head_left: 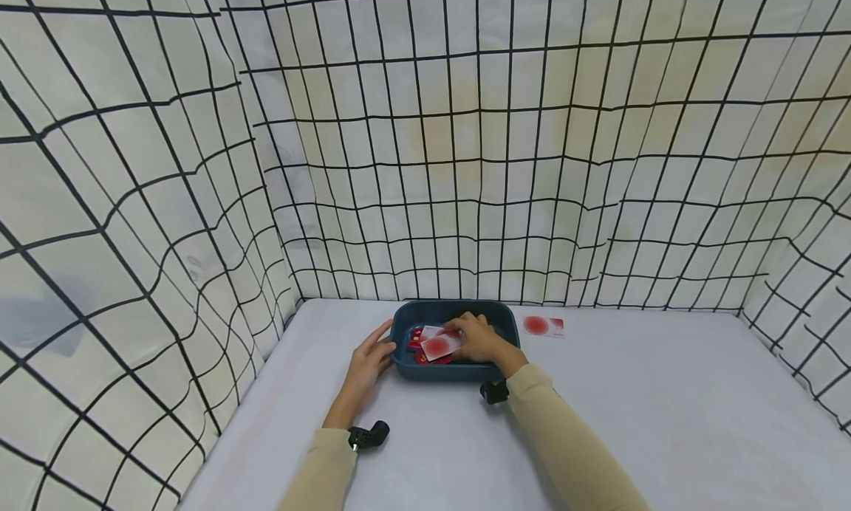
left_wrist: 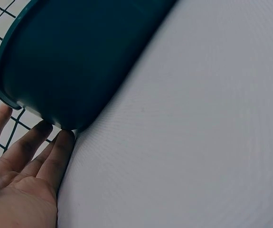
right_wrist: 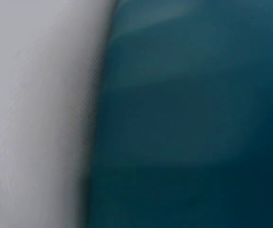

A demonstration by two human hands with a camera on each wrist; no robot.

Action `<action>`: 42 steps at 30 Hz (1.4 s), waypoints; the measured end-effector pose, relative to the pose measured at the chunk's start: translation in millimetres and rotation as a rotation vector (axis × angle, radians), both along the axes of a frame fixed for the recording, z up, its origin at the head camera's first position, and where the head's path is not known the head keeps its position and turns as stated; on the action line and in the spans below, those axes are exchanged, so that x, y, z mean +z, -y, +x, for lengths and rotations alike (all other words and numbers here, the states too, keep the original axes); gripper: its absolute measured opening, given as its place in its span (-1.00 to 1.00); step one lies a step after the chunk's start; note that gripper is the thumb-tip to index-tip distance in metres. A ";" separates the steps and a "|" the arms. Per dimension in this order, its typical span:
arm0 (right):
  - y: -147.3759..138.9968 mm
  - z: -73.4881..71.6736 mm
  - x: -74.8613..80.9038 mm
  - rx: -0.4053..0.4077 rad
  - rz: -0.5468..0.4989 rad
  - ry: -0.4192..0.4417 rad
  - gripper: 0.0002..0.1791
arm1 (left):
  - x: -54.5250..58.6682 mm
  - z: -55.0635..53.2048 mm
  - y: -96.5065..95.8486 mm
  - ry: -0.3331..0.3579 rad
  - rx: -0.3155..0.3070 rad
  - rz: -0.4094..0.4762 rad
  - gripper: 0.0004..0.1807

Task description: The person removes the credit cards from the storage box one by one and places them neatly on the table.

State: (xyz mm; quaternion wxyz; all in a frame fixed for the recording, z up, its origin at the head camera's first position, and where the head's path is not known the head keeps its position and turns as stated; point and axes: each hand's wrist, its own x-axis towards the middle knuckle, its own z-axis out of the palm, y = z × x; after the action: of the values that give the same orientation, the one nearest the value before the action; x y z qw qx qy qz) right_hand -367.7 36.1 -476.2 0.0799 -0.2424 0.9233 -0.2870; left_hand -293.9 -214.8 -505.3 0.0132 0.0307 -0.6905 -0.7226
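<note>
A dark blue-green plastic bin (head_left: 439, 374) stands on the white-covered table. My left hand (head_left: 368, 359) rests against its left side, and in the left wrist view the fairly straight fingers (left_wrist: 58, 156) touch the bin's wall (left_wrist: 74, 61). Inside the bin, my right hand (head_left: 480, 339) pinches a white card with a red round blot (head_left: 439, 346). Other red and white cards (head_left: 415, 338) lie under and beside it. Only the bin's outer wall (right_wrist: 183, 123) and the table fill the right wrist view, blurred; the right hand is out of sight there.
To the right of the bin, a white card with a red blot (head_left: 544, 326) lies flat on the table (head_left: 665, 407). A black grid net (head_left: 479, 160) over white sheeting rises behind and on both sides. Dark camera mounts (head_left: 369, 436) sit at both wrists.
</note>
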 end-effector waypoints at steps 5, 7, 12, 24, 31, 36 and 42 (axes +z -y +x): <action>-0.6 -0.1 -0.1 0.005 -0.006 -0.001 -0.43 | 0.6 0.0 -0.2 0.002 0.000 0.009 -0.47; -0.6 0.0 0.0 0.005 -0.001 -0.001 -0.43 | 0.1 -0.6 -0.3 -0.003 0.000 0.006 -0.46; -0.1 0.5 -0.1 0.000 0.015 -0.002 -0.47 | -0.5 -1.4 -0.4 -0.002 0.005 0.009 -0.46; -0.8 4.0 2.9 -0.008 0.028 0.016 -0.52 | -1.7 -1.8 0.7 -0.003 -0.006 0.017 -0.46; -0.7 4.4 2.0 -0.016 0.017 0.016 -0.54 | 0.2 -0.6 -0.1 0.009 0.008 0.015 -0.46; -0.1 4.5 1.9 -0.016 0.019 0.021 -0.55 | 0.5 -0.6 -0.2 0.008 0.007 0.011 -0.47; 0.7 3.3 0.9 -0.020 0.027 0.022 -0.53 | -0.5 -1.4 0.4 0.001 0.001 -0.009 -0.47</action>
State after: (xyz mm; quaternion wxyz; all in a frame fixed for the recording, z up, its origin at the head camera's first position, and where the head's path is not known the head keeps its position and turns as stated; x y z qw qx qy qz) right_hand -364.4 35.4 -475.3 0.0906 -0.2288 0.9285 -0.2782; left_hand -295.3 -215.2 -505.7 0.0133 0.0311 -0.6939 -0.7193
